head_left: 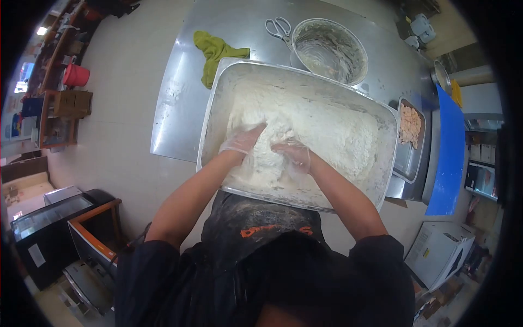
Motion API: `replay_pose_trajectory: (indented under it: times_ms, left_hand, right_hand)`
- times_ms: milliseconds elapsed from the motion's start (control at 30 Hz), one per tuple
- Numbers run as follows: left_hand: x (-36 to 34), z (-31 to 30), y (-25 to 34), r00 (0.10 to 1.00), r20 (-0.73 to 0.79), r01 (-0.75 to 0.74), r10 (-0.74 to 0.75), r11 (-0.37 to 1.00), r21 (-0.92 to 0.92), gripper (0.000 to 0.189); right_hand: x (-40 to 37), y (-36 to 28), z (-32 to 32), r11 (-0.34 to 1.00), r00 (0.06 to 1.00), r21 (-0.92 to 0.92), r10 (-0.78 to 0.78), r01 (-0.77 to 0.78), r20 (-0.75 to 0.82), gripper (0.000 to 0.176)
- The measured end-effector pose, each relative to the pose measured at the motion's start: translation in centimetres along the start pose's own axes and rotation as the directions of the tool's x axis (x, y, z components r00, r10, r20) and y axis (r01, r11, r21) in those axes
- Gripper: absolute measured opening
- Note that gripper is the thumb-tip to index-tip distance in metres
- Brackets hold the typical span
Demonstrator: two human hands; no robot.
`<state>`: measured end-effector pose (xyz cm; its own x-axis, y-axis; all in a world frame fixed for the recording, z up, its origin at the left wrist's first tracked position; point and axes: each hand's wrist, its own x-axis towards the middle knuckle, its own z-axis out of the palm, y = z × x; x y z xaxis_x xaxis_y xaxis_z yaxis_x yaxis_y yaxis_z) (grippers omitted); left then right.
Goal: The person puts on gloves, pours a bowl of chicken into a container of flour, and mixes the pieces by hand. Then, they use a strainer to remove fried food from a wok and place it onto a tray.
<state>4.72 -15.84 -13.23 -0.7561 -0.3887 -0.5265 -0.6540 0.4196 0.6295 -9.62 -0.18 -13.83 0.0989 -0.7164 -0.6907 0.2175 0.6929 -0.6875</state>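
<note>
Both my hands wear clear plastic gloves and reach into a large rectangular metal tub (209, 122) full of white flour (327, 122). My left hand (246, 139) lies at the left part of the flour, fingers stretched out and dusted white. Facing it a short way to the right is my right hand (294, 151), its fingers extended toward the left. Between the two hands the flour is heaped and loose, and it covers part of the fingertips. No separate item shows in either hand.
Behind the tub on the steel table (177, 109) are a green cloth (212, 54), scissors (279, 30) and a round metal pot (329, 52) with residue inside. A tray of orange-pink chopped food (409, 125) sits at right, beside a blue board (448, 158).
</note>
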Motion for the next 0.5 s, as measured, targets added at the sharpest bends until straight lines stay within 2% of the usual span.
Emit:
replay_pose_trajectory:
  times_ms: [33, 67, 100, 133, 200, 233, 267, 300, 333, 400, 433, 500]
  left_hand:
    - [-0.6, -0.8, 0.0, 0.997, 0.01, -0.073, 0.073, 0.989, 0.129, 0.062]
    - [-1.4, -3.6, 2.4, 0.996, 0.085, -0.041, 0.021, 0.968, 0.246, 0.055]
    - [-1.9, -5.0, 3.3, 0.998, 0.048, -0.061, 0.048, 0.948, 0.314, 0.048]
    - [-2.4, -6.4, 4.2, 0.997, 0.01, -0.074, 0.075, 0.922, 0.381, 0.041]
    - [-3.3, -7.3, 4.1, 0.919, -0.274, -0.153, 0.285, 0.894, 0.42, 0.031]
    - [-2.8, -7.4, 3.9, 0.932, -0.237, -0.119, 0.276, 0.847, 0.517, 0.031]
    - [-1.5, -7.7, 3.7, 0.944, -0.198, -0.093, 0.264, 0.788, 0.608, 0.031]
    - [-0.1, -8.0, 3.5, 0.953, -0.165, -0.07, 0.254, 0.716, 0.695, 0.032]
    - [1.6, -7.0, 3.0, 0.939, -0.273, -0.012, 0.208, 0.814, 0.58, 0.033]
    - [5.4, -2.9, 0.7, 0.888, -0.455, 0.086, 0.065, 0.949, 0.304, 0.036]
    - [6.9, -1.6, -0.4, 0.911, -0.404, 0.066, 0.082, 0.938, 0.339, 0.038]
    - [8.5, 0.8, -2.1, 0.954, -0.284, 0.027, 0.095, 0.918, 0.397, 0.042]
  right_hand:
    - [-3.4, -4.7, 1.5, 0.989, 0.996, -0.131, 0.057, -0.065, -0.065, 0.078]
    - [-4.2, -5.4, 1.7, 0.931, 0.994, -0.363, -0.071, 0.038, -0.078, 0.07]
    - [-5.0, -6.2, 1.9, 0.808, 0.976, -0.579, -0.197, 0.11, -0.09, 0.061]
    - [-4.8, -4.2, 0.5, 0.5, 0.889, -0.813, -0.456, 0.299, 0.047, 0.048]
    - [-4.4, -1.8, -4.1, 0.231, 0.827, -0.9, -0.524, 0.369, 0.204, 0.031]
    - [-3.4, -1.8, -7.0, 0.37, 0.896, -0.87, -0.413, 0.326, 0.16, 0.027]
    - [-1.9, -1.9, -8.7, 0.608, 0.929, -0.788, -0.342, 0.102, -0.143, 0.025]
    - [-1.4, -2.3, -8.0, 0.907, 0.856, -0.397, -0.314, 0.141, -0.412, 0.028]
    - [-0.2, -2.7, -7.5, 0.972, 0.872, -0.153, -0.23, 0.181, -0.432, 0.033]
    - [5.4, -0.7, -6.7, 0.979, 0.864, -0.135, -0.199, 0.154, -0.462, 0.043]
    - [8.4, 0.8, -6.3, 0.931, 0.835, -0.355, -0.258, 0.081, -0.486, 0.048]
    - [5.7, -1.7, -1.5, 0.969, 0.874, -0.248, -0.14, 0.023, -0.465, 0.052]
